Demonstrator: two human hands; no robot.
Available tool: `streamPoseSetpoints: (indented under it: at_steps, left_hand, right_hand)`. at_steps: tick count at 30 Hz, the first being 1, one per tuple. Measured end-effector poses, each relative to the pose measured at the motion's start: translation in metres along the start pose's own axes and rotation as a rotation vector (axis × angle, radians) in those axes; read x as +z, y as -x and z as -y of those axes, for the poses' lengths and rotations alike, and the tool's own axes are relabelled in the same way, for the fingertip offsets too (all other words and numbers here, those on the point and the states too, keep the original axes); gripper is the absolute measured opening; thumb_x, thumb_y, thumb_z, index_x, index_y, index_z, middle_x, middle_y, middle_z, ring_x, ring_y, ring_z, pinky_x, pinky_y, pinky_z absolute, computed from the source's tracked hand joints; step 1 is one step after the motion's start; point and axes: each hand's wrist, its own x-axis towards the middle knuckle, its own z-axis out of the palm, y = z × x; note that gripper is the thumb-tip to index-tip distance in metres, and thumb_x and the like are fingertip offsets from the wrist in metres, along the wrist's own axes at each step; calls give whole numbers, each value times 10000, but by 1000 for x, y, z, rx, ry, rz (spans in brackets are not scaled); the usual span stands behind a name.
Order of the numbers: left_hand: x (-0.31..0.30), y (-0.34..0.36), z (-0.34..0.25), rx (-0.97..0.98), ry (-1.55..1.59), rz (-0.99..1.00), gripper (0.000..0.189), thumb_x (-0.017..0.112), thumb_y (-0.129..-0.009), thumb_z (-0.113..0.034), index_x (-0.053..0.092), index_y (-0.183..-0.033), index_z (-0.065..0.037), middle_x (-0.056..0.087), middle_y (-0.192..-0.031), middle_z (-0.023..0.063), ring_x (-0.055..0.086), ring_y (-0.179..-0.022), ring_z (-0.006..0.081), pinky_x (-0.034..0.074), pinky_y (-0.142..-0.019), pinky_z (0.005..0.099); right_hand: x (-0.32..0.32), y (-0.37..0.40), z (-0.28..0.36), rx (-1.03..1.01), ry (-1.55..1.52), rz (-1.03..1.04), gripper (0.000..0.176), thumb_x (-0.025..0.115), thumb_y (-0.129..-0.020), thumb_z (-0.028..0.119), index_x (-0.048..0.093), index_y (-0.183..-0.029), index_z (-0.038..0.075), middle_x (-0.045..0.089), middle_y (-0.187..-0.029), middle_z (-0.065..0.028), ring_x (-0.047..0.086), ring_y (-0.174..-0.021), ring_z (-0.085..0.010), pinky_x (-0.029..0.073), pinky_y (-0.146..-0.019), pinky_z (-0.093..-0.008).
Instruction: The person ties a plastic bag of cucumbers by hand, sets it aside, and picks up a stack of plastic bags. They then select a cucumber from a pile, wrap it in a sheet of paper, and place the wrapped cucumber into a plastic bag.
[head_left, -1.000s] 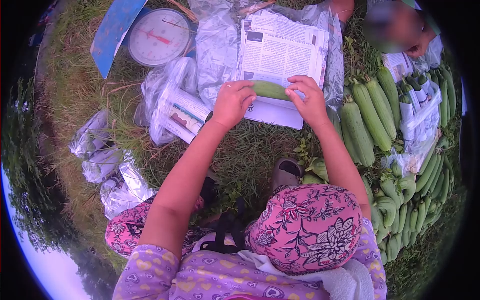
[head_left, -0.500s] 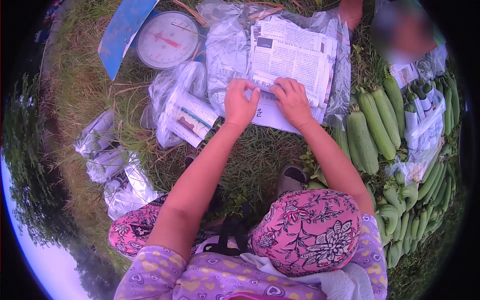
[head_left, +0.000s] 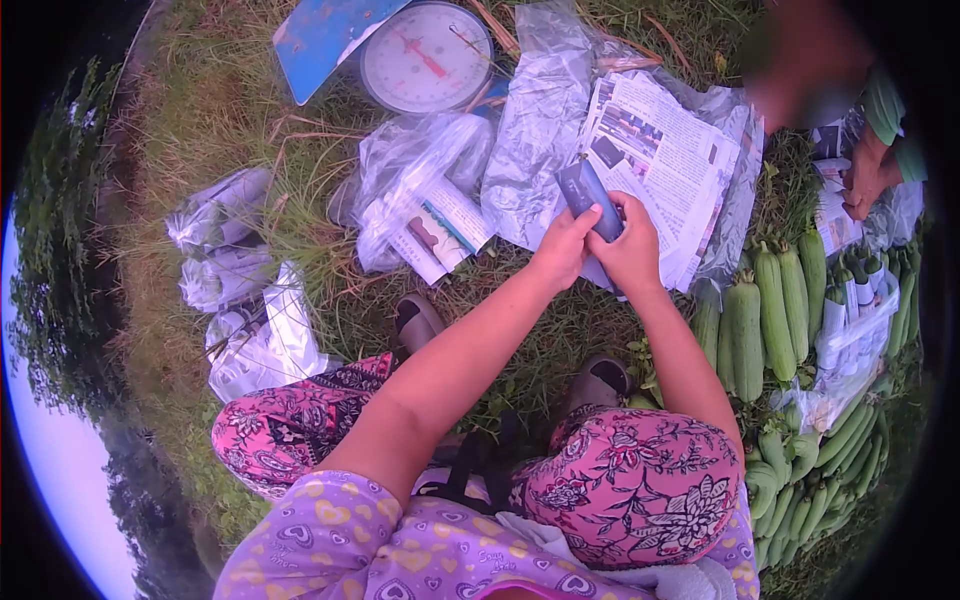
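A slim grey-blue paper roll (head_left: 588, 192) is held upright at a slant over the newspaper stack (head_left: 665, 160). My left hand (head_left: 566, 248) is closed on its lower left side, the thumb lying across it. On the other side, my right hand (head_left: 630, 243) wraps its fingers round the same roll. A small stem tip shows at the roll's top; the rest of its contents is hidden. Under the stack lies clear plastic sheeting (head_left: 535, 130).
Beyond the plastic bags (head_left: 425, 165) stands a dial scale (head_left: 425, 58). Wrapped bundles (head_left: 225, 210) lie on the grass at left. Long green gourds (head_left: 775, 305) are piled at right, where a co-worker's hand (head_left: 866, 180) touches a wrapped bundle.
The newspaper sheet under my hands is now a tight roll, lifted and turned at a slant. The whole view has shifted, and the co-worker's hand now shows at the right.
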Motion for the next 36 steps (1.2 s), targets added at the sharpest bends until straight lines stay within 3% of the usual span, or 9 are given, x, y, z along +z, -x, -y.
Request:
streamPoseSetpoints:
  at_steps: [6,10,14,17,22,26,29,32,36]
  left_hand:
    - [-15,35,-25,25,121,26,323,645,-855,-190,552,-1118,-27,622,-1031,90,628,-919,173,519,-813,340]
    - [-12,60,-43,26,159,-48,318,647,-835,-150,538,-1107,-25,617,-977,71,625,-889,177,531,-772,340]
    - [-15,67,-47,108,90,-171,392,669,-838,-205,504,-1140,-19,609,-995,78,618,-894,184,523,-781,343]
    - [-27,65,-44,226,-24,-342,492,644,-878,-286,429,-1223,-10,579,-1080,107,599,-955,194,510,-811,333]
    - [-24,92,-72,230,142,-393,511,548,-950,-303,379,-1322,4,475,-1260,124,494,-1170,212,432,-952,348]
    - [-57,91,-91,210,-439,-196,583,624,-883,-221,355,-1357,-14,471,-1280,154,473,-1195,275,353,-1021,402]
    - [-83,88,-126,735,-1584,-551,643,689,-788,-159,393,-1347,-45,502,-1253,159,485,-1168,316,342,-1025,435]
    - [-90,67,-150,816,-1774,-678,658,718,-722,-137,441,-1314,-65,547,-1209,154,500,-1138,332,342,-1011,469]
    - [-111,34,-163,551,-1835,-616,513,655,-733,-65,524,-1229,-51,585,-1147,167,552,-1047,362,422,-920,456]
  right_hand:
    - [9,23,24,57,-139,179,416,694,-794,136,570,-1169,6,613,-1111,-128,600,-976,-191,471,-861,-317]
    - [-2,4,26,-371,232,-219,317,650,-830,141,628,-1118,11,635,-1058,-155,613,-900,-247,479,-819,-335]
    - [-1,4,23,327,-418,472,365,609,-873,132,577,-1202,-23,661,-1060,-143,646,-941,-238,476,-838,-302]
    - [24,22,50,134,-195,457,449,629,-881,171,522,-1259,-46,645,-1091,-123,600,-940,-154,457,-861,-287]
    - [43,29,72,-247,-36,380,662,766,-716,225,510,-1286,5,609,-1132,-198,613,-995,-316,460,-902,-378]
    - [44,13,75,-20,-109,490,663,759,-690,169,515,-1278,-17,627,-1114,-172,615,-986,-241,455,-896,-328]
    - [50,2,72,141,-202,506,612,706,-705,134,527,-1268,-30,646,-1108,-151,611,-990,-184,451,-886,-296]
    - [63,-8,62,236,-174,536,608,663,-722,172,523,-1275,-36,655,-1092,-159,628,-979,-192,459,-882,-296]
    - [92,-22,60,214,-52,601,625,633,-678,313,579,-1217,2,658,-1056,-232,663,-947,-318,499,-855,-358]
